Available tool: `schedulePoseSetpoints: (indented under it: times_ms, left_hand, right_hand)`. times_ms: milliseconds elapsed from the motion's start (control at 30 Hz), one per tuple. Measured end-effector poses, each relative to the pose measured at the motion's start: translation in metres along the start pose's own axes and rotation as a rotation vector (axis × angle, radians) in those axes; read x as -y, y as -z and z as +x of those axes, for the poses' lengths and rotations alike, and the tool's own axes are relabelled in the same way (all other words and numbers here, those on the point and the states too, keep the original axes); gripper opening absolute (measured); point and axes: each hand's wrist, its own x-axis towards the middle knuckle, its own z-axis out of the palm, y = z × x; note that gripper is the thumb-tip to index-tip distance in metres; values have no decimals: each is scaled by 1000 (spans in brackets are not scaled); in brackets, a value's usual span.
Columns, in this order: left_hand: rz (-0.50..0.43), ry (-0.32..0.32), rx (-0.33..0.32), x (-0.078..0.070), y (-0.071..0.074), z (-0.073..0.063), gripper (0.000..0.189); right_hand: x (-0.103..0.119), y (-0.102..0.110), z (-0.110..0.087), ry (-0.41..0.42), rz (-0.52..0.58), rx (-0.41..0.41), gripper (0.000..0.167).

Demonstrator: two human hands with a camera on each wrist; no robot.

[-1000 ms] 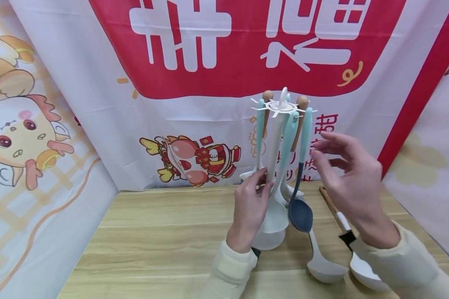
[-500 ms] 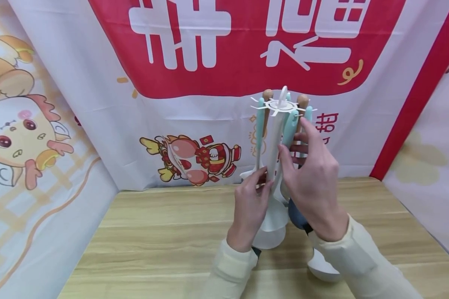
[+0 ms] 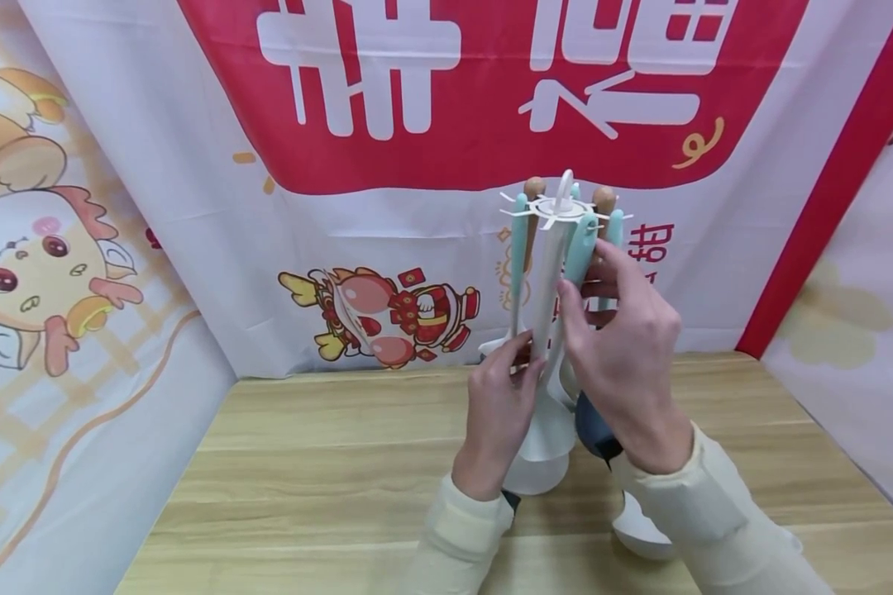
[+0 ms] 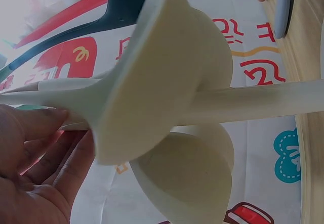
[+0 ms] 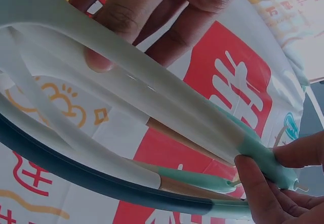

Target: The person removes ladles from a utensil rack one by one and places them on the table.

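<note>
A white rotating utensil stand (image 3: pixel 546 281) is upright on the table, its hooked top ring hung with several kitchen utensils. My left hand (image 3: pixel 502 401) grips its pole low down. With thumb and fingers, my right hand (image 3: pixel 632 347) pinches the mint handle of the front utensil (image 3: pixel 582 244) just below its hook. That utensil's wide, flared pale head (image 4: pixel 142 72) fills the middle of the left wrist view; its exact kind is unclear. A dark blue spoon (image 3: pixel 594 426) hangs beside it, partly behind my right hand. The right wrist view shows the pinched handle (image 5: pixel 266 161) close up.
More handles hang around the ring, including a mint one (image 3: pixel 519 240) at left and wooden ones (image 3: pixel 533 188) behind. A pale ladle (image 3: pixel 640 529) lies on the wooden table (image 3: pixel 327 479), partly under my right sleeve. A printed cloth (image 3: pixel 372 240) hangs behind.
My right hand has come left from beside the stand onto the front mint handle and pinches it. The left hand keeps its place on the pole.
</note>
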Motion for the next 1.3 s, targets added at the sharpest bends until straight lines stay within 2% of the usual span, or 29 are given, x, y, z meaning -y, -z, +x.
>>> schedulePoseSetpoints:
  times_ms: [400, 867, 1067, 1200, 1300]
  left_hand:
    - [20, -19, -4, -1, 0, -1, 43]
    - [32, -21, -2, -2, -1, -2, 44]
    - [10, -23, -2, -1, -1, -2, 44]
    - [0, -21, -4, 0, -1, -2, 42]
    - [-5, -21, 0, 0, -1, -1, 42]
  right_hand:
    - [5, 10, 0, -4, -8, 8, 54]
    - [15, 35, 6, 14, -19, 61, 57]
    - [16, 50, 3, -13, 11, 80, 56]
    - [5, 68, 10, -55, 11, 69, 53]
    - [-19, 82, 22, -100, -67, 97, 52]
